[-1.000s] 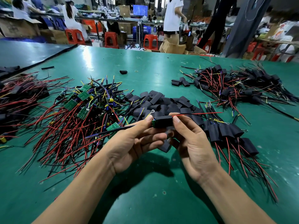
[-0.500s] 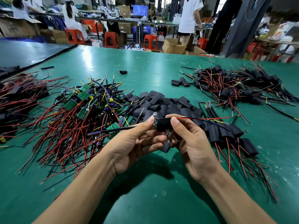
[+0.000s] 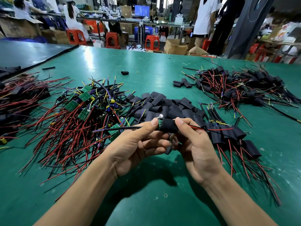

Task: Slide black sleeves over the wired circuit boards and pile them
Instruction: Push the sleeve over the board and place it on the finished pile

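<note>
Centrally, above the near edge of the tabletop (image 3: pixel 146 66), the left hand (image 3: pixel 135 144) pinches the green end of a circuit board (image 3: pixel 160 123), and the right hand (image 3: pixel 195 149) pinches the black sleeve (image 3: pixel 168 127) covering most of it. Just behind lie loose sleeves (image 3: pixel 162 105), with bare wired boards (image 3: pixel 84 108) toward the left edge and sleeved boards (image 3: pixel 231 134) toward the right. The surface is glossy green and scuffed. Beyond its far edge stand red stools (image 3: pixel 152 42), cardboard boxes (image 3: pixel 175 46) and people cut off by the frame. Curled fingers hide the sleeve's underside.
</note>
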{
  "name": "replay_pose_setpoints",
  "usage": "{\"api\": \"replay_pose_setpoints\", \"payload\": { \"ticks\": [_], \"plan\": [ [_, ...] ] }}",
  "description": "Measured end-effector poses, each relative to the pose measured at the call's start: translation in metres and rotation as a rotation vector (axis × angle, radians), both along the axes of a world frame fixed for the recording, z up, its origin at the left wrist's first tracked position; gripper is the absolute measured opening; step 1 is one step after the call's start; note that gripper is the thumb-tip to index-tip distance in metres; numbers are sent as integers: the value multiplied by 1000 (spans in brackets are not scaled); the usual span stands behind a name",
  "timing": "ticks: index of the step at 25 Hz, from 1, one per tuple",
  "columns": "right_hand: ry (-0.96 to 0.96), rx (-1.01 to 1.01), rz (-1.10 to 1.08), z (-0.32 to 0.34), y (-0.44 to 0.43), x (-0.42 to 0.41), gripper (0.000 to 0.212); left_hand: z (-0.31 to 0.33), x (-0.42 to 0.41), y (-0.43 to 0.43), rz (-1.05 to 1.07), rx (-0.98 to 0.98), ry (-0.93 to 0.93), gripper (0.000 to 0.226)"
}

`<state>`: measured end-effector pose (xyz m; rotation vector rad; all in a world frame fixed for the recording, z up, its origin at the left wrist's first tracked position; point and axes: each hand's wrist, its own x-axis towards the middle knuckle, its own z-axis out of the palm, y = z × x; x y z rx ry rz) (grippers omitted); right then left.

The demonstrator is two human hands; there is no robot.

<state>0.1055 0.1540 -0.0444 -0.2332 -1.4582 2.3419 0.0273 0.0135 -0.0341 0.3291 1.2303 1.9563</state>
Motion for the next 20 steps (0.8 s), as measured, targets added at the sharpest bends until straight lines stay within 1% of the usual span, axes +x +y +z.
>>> {"api": "replay_pose_setpoints", "payload": {
  "ticks": [2, 5, 8, 11, 13, 16, 18, 20],
  "plan": [
    [-15, 34, -51, 0, -1, -2, 17, -1, 0, -1, 3, 33, 54, 24],
    [-27, 52, -111, -3, -3, -3, 11, -4, 0, 0, 56, 14, 117, 38],
    [-24, 23, -84, -5, -1, -3, 9, -5, 0, 1, 81, -3, 139, 31],
    [-34, 108, -55, -6, 0, 0, 14, -8, -2, 1, 110, -68, 200, 33],
    [-32, 209, -68, -5, -1, 0, 13, -9, 0, 1, 91, -92, 259, 28],
    [-32, 341, -165, -6, -2, 0, 7, -10, 3, 4, 104, -95, 286, 15],
    [-30, 394, -210, -7, -2, -1, 3, -10, 3, 5, 134, -104, 299, 4],
    [-25, 431, -221, -7, -3, -1, 8, -10, 2, 5, 156, -108, 294, 7]
  ]
}}
